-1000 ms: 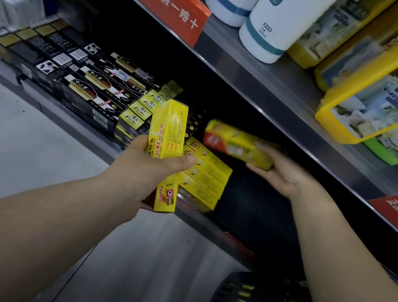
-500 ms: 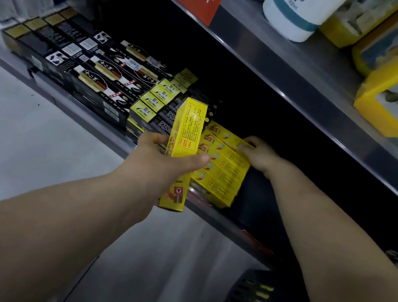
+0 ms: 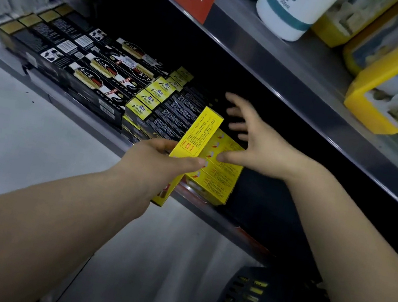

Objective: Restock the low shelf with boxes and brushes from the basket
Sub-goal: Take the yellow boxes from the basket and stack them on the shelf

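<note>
Box point(image 3: 196, 139) in left hand point(image 3: 161, 162)

Both forearms were bare from the bottom edge of the view to the wrists; no sleeve, cuff or glove appeared on either. The left hand point(image 3: 161, 164) and the right hand point(image 3: 260, 145) bore no ring, and neither wrist showed a watch or band. Fingers point(image 3: 238, 104) of the right hand were blurred; nail detail was unreadable.
</note>
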The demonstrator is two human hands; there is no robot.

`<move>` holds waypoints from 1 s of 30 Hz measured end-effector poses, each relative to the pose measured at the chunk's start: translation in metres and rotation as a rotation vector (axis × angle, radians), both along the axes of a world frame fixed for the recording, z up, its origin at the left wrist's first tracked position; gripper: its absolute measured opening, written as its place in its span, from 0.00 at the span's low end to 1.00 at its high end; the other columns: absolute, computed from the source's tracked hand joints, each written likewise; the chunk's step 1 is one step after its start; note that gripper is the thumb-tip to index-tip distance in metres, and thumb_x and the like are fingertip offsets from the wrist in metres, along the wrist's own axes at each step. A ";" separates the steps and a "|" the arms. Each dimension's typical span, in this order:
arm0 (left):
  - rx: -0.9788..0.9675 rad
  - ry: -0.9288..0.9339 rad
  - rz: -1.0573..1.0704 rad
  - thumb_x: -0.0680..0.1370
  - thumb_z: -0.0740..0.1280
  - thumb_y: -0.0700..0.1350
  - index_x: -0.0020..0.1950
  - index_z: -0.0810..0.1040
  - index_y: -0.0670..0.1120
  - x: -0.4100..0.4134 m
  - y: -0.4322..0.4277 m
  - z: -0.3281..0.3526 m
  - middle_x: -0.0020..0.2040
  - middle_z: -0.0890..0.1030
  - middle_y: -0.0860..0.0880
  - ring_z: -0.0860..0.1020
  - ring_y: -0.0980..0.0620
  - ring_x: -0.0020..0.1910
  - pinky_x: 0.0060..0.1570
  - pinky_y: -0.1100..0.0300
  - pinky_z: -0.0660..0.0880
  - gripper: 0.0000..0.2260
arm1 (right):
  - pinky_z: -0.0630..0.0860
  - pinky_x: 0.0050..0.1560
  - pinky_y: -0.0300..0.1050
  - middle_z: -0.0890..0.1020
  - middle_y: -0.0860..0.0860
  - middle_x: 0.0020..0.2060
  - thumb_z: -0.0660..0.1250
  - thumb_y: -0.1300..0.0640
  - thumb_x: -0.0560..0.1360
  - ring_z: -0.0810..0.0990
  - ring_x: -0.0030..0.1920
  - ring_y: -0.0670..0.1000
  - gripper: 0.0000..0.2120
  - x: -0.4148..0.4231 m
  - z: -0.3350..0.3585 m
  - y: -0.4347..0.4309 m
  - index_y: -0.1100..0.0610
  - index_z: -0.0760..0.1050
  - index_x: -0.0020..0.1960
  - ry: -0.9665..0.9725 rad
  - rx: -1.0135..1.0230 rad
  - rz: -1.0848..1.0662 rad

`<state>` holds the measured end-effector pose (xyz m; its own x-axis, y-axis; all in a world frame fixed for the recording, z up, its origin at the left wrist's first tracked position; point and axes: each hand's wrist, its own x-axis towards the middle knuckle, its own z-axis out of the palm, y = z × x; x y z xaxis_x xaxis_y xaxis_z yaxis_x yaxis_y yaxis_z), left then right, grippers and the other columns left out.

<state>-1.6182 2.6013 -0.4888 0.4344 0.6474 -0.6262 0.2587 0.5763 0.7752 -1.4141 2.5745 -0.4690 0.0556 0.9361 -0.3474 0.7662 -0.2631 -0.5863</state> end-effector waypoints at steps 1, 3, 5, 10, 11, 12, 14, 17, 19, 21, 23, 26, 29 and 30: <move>0.008 0.001 -0.035 0.66 0.76 0.51 0.49 0.78 0.53 0.000 0.000 0.001 0.41 0.79 0.52 0.75 0.55 0.36 0.31 0.62 0.68 0.14 | 0.67 0.60 0.30 0.64 0.50 0.68 0.77 0.57 0.65 0.66 0.65 0.46 0.45 -0.010 0.009 -0.007 0.45 0.56 0.74 -0.036 0.096 0.078; 0.037 -0.004 -0.138 0.65 0.77 0.49 0.56 0.80 0.49 -0.001 -0.001 0.004 0.42 0.80 0.49 0.76 0.54 0.35 0.30 0.62 0.70 0.20 | 0.64 0.65 0.37 0.70 0.51 0.64 0.77 0.56 0.65 0.68 0.64 0.49 0.32 -0.024 0.019 -0.018 0.49 0.69 0.66 -0.200 0.220 0.251; 0.131 0.014 -0.240 0.65 0.77 0.47 0.59 0.79 0.49 -0.001 -0.003 0.005 0.46 0.81 0.51 0.77 0.57 0.39 0.30 0.66 0.71 0.23 | 0.68 0.58 0.45 0.76 0.49 0.53 0.75 0.51 0.67 0.73 0.55 0.50 0.19 -0.026 0.021 -0.025 0.52 0.76 0.55 -0.383 0.236 0.351; 0.437 0.062 -0.284 0.65 0.78 0.43 0.67 0.71 0.50 -0.005 -0.001 0.002 0.56 0.76 0.55 0.74 0.61 0.46 0.36 0.77 0.68 0.32 | 0.68 0.44 0.42 0.73 0.43 0.44 0.72 0.47 0.69 0.71 0.47 0.45 0.18 -0.006 0.008 -0.042 0.52 0.71 0.54 -0.411 0.038 0.217; 0.485 0.076 -0.294 0.66 0.78 0.43 0.69 0.68 0.51 -0.005 -0.001 0.002 0.56 0.74 0.56 0.72 0.62 0.46 0.34 0.79 0.67 0.34 | 0.68 0.41 0.43 0.73 0.44 0.45 0.71 0.47 0.71 0.72 0.46 0.46 0.18 0.001 0.003 -0.043 0.52 0.69 0.55 -0.425 -0.003 0.171; 0.510 0.087 -0.301 0.66 0.77 0.43 0.71 0.66 0.52 -0.005 -0.001 0.001 0.56 0.72 0.56 0.71 0.63 0.45 0.33 0.79 0.67 0.36 | 0.67 0.38 0.43 0.74 0.46 0.45 0.69 0.47 0.72 0.73 0.44 0.47 0.18 0.010 -0.002 -0.043 0.52 0.67 0.57 -0.445 -0.052 0.117; 0.487 0.075 -0.304 0.68 0.76 0.44 0.70 0.65 0.54 -0.003 -0.002 0.000 0.57 0.71 0.56 0.73 0.64 0.43 0.32 0.77 0.67 0.34 | 0.66 0.34 0.44 0.74 0.50 0.43 0.65 0.47 0.75 0.74 0.38 0.49 0.19 0.032 -0.014 -0.038 0.55 0.65 0.61 -0.489 -0.143 -0.003; 0.417 0.033 -0.317 0.70 0.74 0.43 0.67 0.67 0.53 0.001 -0.005 0.000 0.57 0.73 0.53 0.74 0.62 0.45 0.33 0.76 0.69 0.28 | 0.64 0.31 0.42 0.74 0.56 0.46 0.60 0.50 0.79 0.72 0.35 0.50 0.25 0.067 -0.041 -0.021 0.57 0.57 0.71 -0.497 -0.229 -0.212; 0.385 0.027 -0.306 0.71 0.73 0.42 0.62 0.71 0.53 0.004 -0.006 -0.001 0.57 0.75 0.53 0.75 0.56 0.50 0.37 0.73 0.71 0.23 | 0.66 0.39 0.41 0.73 0.61 0.55 0.56 0.55 0.80 0.74 0.44 0.54 0.26 0.084 -0.062 -0.005 0.58 0.51 0.75 -0.453 -0.230 -0.342; 0.368 0.024 -0.300 0.72 0.72 0.42 0.57 0.74 0.52 0.006 -0.006 -0.001 0.54 0.77 0.54 0.76 0.56 0.50 0.37 0.70 0.71 0.16 | 0.65 0.46 0.42 0.72 0.62 0.60 0.55 0.60 0.80 0.72 0.50 0.56 0.22 0.092 -0.082 0.010 0.58 0.55 0.72 -0.386 -0.158 -0.414; 0.385 0.036 -0.322 0.73 0.71 0.42 0.53 0.76 0.51 0.007 -0.007 -0.001 0.51 0.78 0.55 0.77 0.59 0.47 0.35 0.72 0.71 0.11 | 0.65 0.48 0.43 0.72 0.61 0.56 0.56 0.60 0.79 0.72 0.50 0.56 0.15 0.096 -0.098 0.023 0.57 0.62 0.66 -0.363 -0.118 -0.430; 0.410 0.054 -0.353 0.73 0.70 0.42 0.52 0.77 0.50 0.010 -0.011 -0.001 0.48 0.78 0.56 0.78 0.58 0.46 0.37 0.69 0.72 0.09 | 0.65 0.49 0.45 0.72 0.62 0.59 0.62 0.53 0.77 0.73 0.55 0.57 0.18 0.098 -0.118 0.036 0.56 0.64 0.65 -0.386 -0.199 -0.324; 0.421 0.065 -0.349 0.73 0.69 0.41 0.51 0.77 0.49 0.011 -0.010 -0.001 0.47 0.77 0.56 0.77 0.58 0.45 0.39 0.68 0.73 0.08 | 0.67 0.59 0.46 0.65 0.62 0.68 0.61 0.54 0.78 0.70 0.64 0.61 0.23 0.095 -0.134 0.045 0.51 0.61 0.72 -0.407 -0.255 -0.287; 0.424 0.069 -0.343 0.73 0.69 0.41 0.51 0.77 0.49 0.011 -0.010 -0.002 0.46 0.77 0.56 0.77 0.58 0.45 0.37 0.68 0.73 0.08 | 0.66 0.63 0.47 0.61 0.61 0.71 0.59 0.55 0.79 0.66 0.67 0.62 0.24 0.094 -0.138 0.045 0.50 0.58 0.74 -0.448 -0.285 -0.277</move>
